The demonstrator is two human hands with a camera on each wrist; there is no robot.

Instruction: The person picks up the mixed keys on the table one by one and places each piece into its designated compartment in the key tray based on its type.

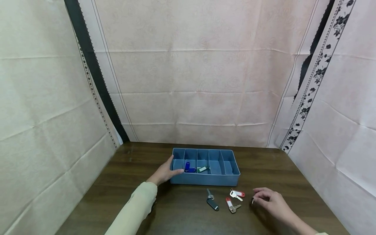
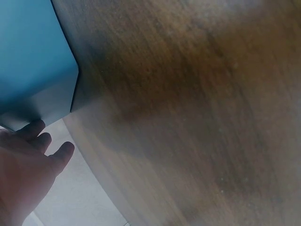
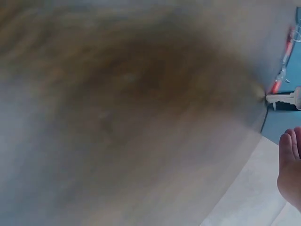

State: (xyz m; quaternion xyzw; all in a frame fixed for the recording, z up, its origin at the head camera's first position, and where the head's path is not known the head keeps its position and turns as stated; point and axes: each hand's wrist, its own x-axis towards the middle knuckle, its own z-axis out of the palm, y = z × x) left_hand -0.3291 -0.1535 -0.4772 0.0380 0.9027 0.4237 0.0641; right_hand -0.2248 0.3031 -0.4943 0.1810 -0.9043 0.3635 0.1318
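Observation:
My left hand [image 1: 165,172] rests at the left end of a blue divided box [image 1: 211,179], thumb at its front rim and forefinger along its side. The left wrist view shows spread fingers of the left hand [image 2: 28,165] by the box's end wall. A blue key tag [image 1: 187,167] lies in the second compartment from the left, a green key tag [image 1: 202,169] in the third. Right of the loose keys, my right hand [image 1: 271,202] pinches a silver key [image 3: 282,98] over the table. Its bow is cut off by the frame edge in the right wrist view.
On the wooden table [image 1: 182,212], before the box, lie a key with a black tag [image 1: 212,204] and two keys with red tags, one upper [image 1: 238,193] and one lower [image 1: 229,202]. Pale cloth [image 1: 191,71] hangs behind and at both sides.

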